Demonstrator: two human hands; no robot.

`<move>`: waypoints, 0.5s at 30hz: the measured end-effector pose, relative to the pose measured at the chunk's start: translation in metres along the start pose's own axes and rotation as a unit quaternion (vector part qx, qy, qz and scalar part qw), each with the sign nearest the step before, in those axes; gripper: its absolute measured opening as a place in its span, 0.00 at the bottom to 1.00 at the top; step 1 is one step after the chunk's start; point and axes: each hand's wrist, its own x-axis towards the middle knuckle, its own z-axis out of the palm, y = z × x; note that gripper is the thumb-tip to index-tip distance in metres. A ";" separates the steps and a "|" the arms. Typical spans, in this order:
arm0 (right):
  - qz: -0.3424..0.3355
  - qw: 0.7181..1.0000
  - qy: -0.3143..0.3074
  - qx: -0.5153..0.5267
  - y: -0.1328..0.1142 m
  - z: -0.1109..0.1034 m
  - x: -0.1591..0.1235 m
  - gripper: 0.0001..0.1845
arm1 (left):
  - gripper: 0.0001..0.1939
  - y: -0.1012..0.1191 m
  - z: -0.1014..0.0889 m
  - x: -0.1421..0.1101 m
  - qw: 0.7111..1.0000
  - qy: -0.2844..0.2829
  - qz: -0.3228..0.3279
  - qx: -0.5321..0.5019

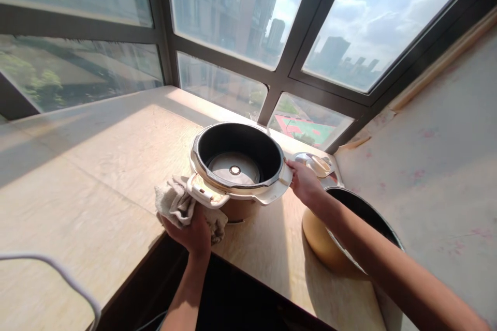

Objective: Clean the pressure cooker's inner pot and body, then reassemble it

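The cooker base (pixel 237 170) is at the corner of the window ledge (pixel 97 176), close to the front edge; nearest of all, a pale cord (pixel 58 268) curves over the ledge's lower left, and a dark gap lies below the edge; the left hand (pixel 194 230) closes around a crumpled cloth (pixel 174 201), bunched against the base's near-left side under the handle (pixel 207 194); the right hand (pixel 305 181) grips the pale rim flange at the right, fingers around its outer edge.

Open room is broad on the left, where bare ledge runs to the glass; on the right it is narrow, for a golden pot (pixel 320 238) with a dark inside stands there, between the base and the papered wall (pixel 446 181), partly behind the right forearm.

The base's mouth faces up, with the round plate on its floor showing; its handle points toward the near left; its long axis runs up from the ledge, though I cannot tell how far it leans.

Beyond the right hand lies a pale knobbed part (pixel 318 165); farthest, the dark window frame (pixel 279 80) rises.
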 end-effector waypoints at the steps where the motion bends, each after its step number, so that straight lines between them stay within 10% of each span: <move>1: 0.024 1.000 0.001 0.001 -0.009 -0.002 0.007 0.05 | 0.27 -0.001 0.001 0.004 0.997 -0.014 -0.069 -0.018; 5: 0.059 0.997 -0.045 0.016 -0.040 0.004 0.039 0.08 | 0.19 -0.001 -0.001 0.013 0.976 -0.078 -0.201 -0.028; 15: 0.057 0.952 -0.286 -0.093 -0.056 0.068 0.095 0.09 | 0.32 -0.009 -0.046 -0.081 0.976 -0.208 -0.045 0.040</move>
